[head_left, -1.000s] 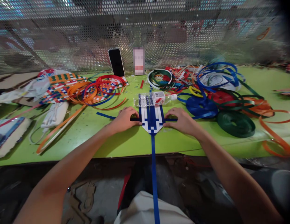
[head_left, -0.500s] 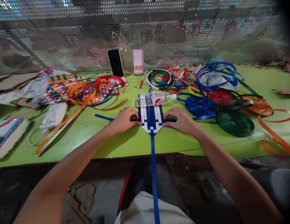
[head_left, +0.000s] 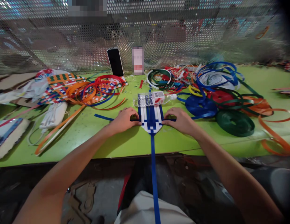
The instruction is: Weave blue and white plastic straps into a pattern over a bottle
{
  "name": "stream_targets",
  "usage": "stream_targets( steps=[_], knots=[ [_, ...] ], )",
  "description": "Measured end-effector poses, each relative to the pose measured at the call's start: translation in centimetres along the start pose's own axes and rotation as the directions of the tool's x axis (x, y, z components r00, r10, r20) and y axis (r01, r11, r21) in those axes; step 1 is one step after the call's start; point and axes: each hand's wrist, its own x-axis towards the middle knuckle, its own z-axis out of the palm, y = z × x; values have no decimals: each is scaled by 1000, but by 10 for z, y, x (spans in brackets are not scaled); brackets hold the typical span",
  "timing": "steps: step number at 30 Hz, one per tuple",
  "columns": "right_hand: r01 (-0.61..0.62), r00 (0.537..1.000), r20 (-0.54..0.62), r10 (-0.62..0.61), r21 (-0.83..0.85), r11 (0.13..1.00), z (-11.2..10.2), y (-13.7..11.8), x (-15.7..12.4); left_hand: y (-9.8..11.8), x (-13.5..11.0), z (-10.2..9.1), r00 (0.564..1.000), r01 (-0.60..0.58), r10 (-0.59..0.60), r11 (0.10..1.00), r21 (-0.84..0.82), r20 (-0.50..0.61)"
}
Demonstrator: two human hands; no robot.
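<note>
A small woven piece of blue and white strips (head_left: 151,120) lies in front of me, its near end cut to a blunt point. Across its far part rests a clear plastic bottle (head_left: 148,99) on its side. A blue strap (head_left: 154,174) runs from the near end over the table edge to my lap. My left hand (head_left: 126,119) pinches a crosswise blue strip (head_left: 104,117) at the left edge of the weave. On the right edge, my right hand (head_left: 179,120) pinches the same strip, which continues right toward a blue roll (head_left: 201,105).
Rolls and loops of strap, among them a dark green roll (head_left: 235,122), crowd the right. Woven colourful pieces (head_left: 63,87) and orange loops (head_left: 83,93) lie left, near a white power strip (head_left: 53,115). Two phones, one black (head_left: 115,62), lean on a perforated metal screen (head_left: 88,40).
Both hands keep almost the same place at the weave's edges. A blurred-out patch now appears at the top, behind the screen.
</note>
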Motion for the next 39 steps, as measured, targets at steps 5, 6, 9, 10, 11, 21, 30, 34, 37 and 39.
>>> stream_targets(
  steps=[5,6,9,10,11,21,30,34,37,39],
  knots=[
    [-26,1000,-8,26,-11,1000,3,3,-1,-3,0,2,999,-3,0,997,-75,-32],
    [-26,1000,-10,26,-14,1000,3,4,-1,-4,1,2,999,-5,1,995,-99,-38],
    [1,1000,-8,-1,-10,1000,3,3,-2,-7,1,3,999,-13,8,989,-150,-38],
    [9,1000,-6,-9,-6,1000,3,3,-2,-8,1,3,999,-15,9,987,-162,-37],
    [14,1000,-6,-14,-1,1000,3,2,-2,-9,2,3,999,-16,10,985,-172,-36],
    [-23,1000,-6,23,-2,1000,4,3,-3,-11,3,2,999,-34,28,985,-171,-33],
    [10,1000,0,-10,31,999,4,1,-2,-10,3,1,1000,-8,7,980,-201,-6],
    [11,1000,3,-11,50,999,3,0,-2,-10,3,0,1000,4,-5,972,-235,-4],
    [-7,1000,6,7,46,999,3,0,-3,-9,3,0,1000,2,-3,972,-236,-5],
    [-18,1000,12,18,35,999,3,-1,-3,-9,3,-1,1000,-5,4,974,-227,-5]
  ],
)
